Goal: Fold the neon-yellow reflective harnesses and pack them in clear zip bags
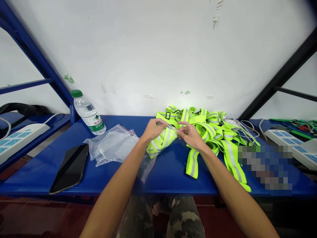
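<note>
Over the blue shelf, my left hand and my right hand pinch the top edge of a clear plastic bag. Inside the bag is a folded neon-yellow reflective strap. Both hands are closed on the bag's mouth, one at each side. Behind and to the right of my right hand lies a heap of the same yellow straps with grey reflective bands. One strap hangs toward the shelf's front edge.
A stack of clear plastic bags lies left of my hands, a black phone further left, a water bottle behind them. Power strips sit at far left and far right, with white cables beside the heap.
</note>
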The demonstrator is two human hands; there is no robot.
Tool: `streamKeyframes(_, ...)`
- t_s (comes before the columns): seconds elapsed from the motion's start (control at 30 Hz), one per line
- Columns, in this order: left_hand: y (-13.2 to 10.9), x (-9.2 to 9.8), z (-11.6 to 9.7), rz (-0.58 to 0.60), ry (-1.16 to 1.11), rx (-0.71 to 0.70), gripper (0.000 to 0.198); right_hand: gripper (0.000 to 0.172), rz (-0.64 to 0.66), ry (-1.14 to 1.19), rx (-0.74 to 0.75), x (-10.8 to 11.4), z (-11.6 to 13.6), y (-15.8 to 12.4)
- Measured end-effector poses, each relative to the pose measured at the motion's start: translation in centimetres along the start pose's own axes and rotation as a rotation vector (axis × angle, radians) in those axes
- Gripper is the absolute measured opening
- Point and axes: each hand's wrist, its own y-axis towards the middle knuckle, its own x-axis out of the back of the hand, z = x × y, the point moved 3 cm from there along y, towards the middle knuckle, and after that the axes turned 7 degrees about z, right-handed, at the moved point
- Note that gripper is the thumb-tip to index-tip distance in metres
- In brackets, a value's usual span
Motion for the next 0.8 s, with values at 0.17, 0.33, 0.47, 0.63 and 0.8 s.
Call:
streamKeyframes(0.17,0.0,0.1,-0.1,0.04,-0.056,-0.018,0.034,0.044,-0.033,0.015,0.035,-0.1,0.6,0.0)
streamKeyframes(0.33,-0.3,0.2,-0.7,0.059,-0.151,-0.022,0.035,0.048,-0.082,0.123,0.024,-0.1,0.9,-0.1)
streamKeyframes(0.47,-0.5,-0.1,-1.7,0.051,-0.159,-0.019,0.032,0.05,-0.081,0.173,0.026,-0.1,1.0,-0.1)
streamKeyframes(0.63,-0.8,-0.2,-3.0,0.03,-0.105,-0.049,0.025,0.043,-0.1,0.135,0.101,-0.2,1.5,-0.3)
streamKeyframes(0.8,-1.0,0.2,-3.6,0.041,-0.07,-0.088,0.023,0.047,-0.103,0.18,0.087,-0.4,1.8,-0.4)
